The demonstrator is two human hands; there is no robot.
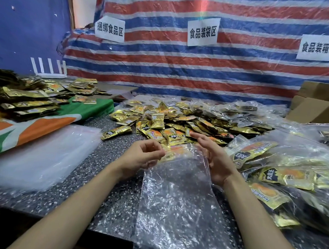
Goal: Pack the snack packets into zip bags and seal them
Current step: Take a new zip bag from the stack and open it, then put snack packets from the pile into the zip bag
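Left hand pinches the zip bag at its mouth corner, I judge to keep it open. My right hand is spread beside it, holding nothing, near the snack packets heaped just beyond. Speckled table beneath; striped tarp with paper signs behind.

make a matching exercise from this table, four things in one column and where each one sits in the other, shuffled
Things
1. clear plastic zip bag
2. white router with upright antennas
3. brown cardboard boxes
4. flat stack of clear plastic bags

Places
A. far right edge
B. near centre, closest to the camera
C. near left
D. far left, by the blue wall

Pairs: 1-B, 2-D, 3-A, 4-C
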